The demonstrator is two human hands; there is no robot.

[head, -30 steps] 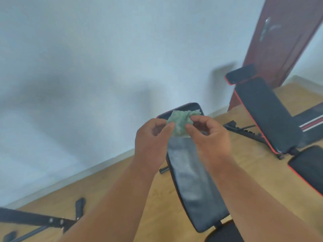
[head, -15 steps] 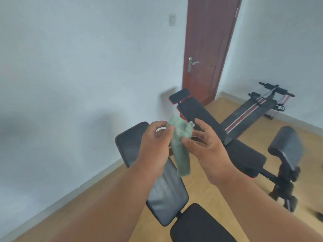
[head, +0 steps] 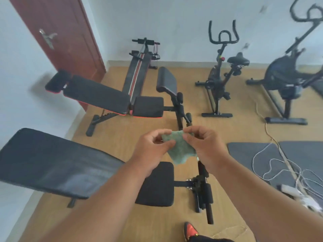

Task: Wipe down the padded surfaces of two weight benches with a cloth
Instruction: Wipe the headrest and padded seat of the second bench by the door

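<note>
View swung right since earlier frame; cloth [head: 180,149] spread wider now. We see left hand [head: 153,151] and right hand [head: 206,147] pinching top corners, rest hanging below fingertips over near bench [head: 52,165]. Soft, light, floppy; we'd bunch it into palm.

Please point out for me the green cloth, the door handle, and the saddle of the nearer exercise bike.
green cloth [head: 181,149], head view, middle of the fabric between both hands
door handle [head: 48,36], head view, metal lever
exercise bike saddle [head: 238,60], head view, top of the seat
</note>
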